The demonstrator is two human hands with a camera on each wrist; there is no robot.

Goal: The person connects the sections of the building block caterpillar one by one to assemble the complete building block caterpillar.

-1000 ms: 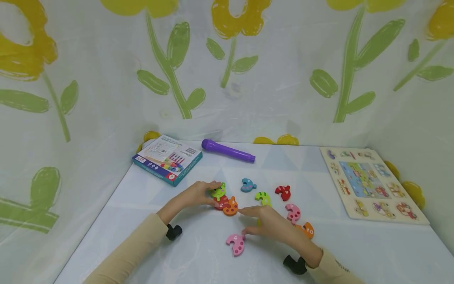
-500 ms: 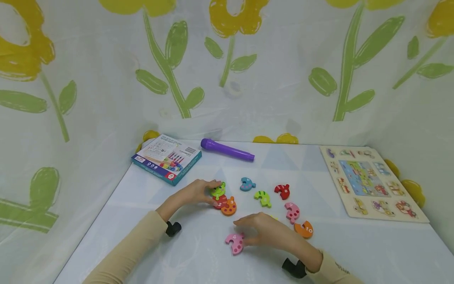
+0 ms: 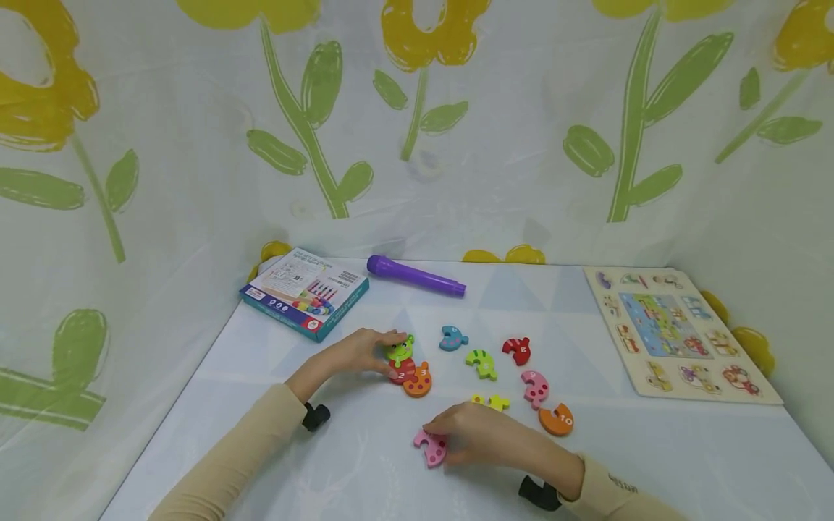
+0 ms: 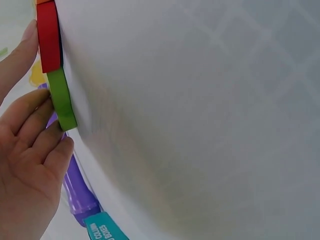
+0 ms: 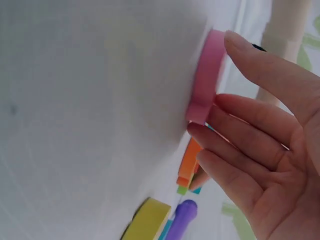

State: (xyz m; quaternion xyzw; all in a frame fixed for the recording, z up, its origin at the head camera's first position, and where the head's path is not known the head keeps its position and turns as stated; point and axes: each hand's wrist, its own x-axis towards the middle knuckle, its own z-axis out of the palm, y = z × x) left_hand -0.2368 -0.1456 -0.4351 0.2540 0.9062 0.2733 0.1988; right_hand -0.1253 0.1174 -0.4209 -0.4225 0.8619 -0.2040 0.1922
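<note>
My left hand (image 3: 358,353) grips the joined caterpillar puzzle pieces, fingers at the green smiling head (image 3: 400,349) and thumb at the red piece (image 3: 404,373) marked 2. An orange piece (image 3: 418,382) marked 3 is linked to the red one. In the left wrist view the green edge (image 4: 61,100) lies against the fingertips. Lower on the table, my right hand (image 3: 485,435) pinches a pink spotted piece (image 3: 431,452) marked 4. The right wrist view has this pink piece (image 5: 206,77) on edge between thumb and fingers.
Loose blue (image 3: 452,338), light green (image 3: 482,363), red (image 3: 517,350), pink (image 3: 536,389), orange (image 3: 557,420) and yellow (image 3: 499,403) pieces lie right of the hands. Behind are a flat box (image 3: 306,291), a purple toy microphone (image 3: 417,276) and a wooden picture board (image 3: 680,334).
My right hand has drawn down from beside the orange piece and closed its fingers on the pink piece, uncovering the yellow one. My left hand keeps its grip at the green and red pieces.
</note>
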